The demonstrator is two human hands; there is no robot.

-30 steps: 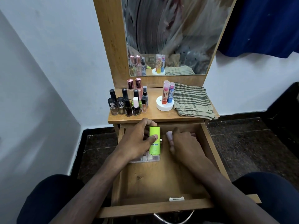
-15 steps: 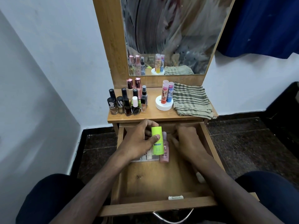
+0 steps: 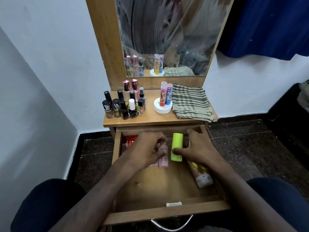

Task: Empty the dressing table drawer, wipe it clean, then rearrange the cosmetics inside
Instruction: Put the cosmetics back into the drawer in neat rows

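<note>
Both hands busy in the open drawer (image 3: pixel 168 213).
At the drawer's back, the right hand (image 3: pixel 198 150) grips the green tube (image 3: pixel 176 147); the left hand (image 3: pixel 147 149) curls round the pink bottle (image 3: pixel 163 155) beside it. A cream tube (image 3: pixel 201 174) lies along the drawer's right wall.

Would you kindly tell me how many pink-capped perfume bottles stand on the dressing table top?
2. Both stand upright at the back of the bottle cluster on the left: one, the other just right of it. The mirror repeats them; none seem hidden.
</note>
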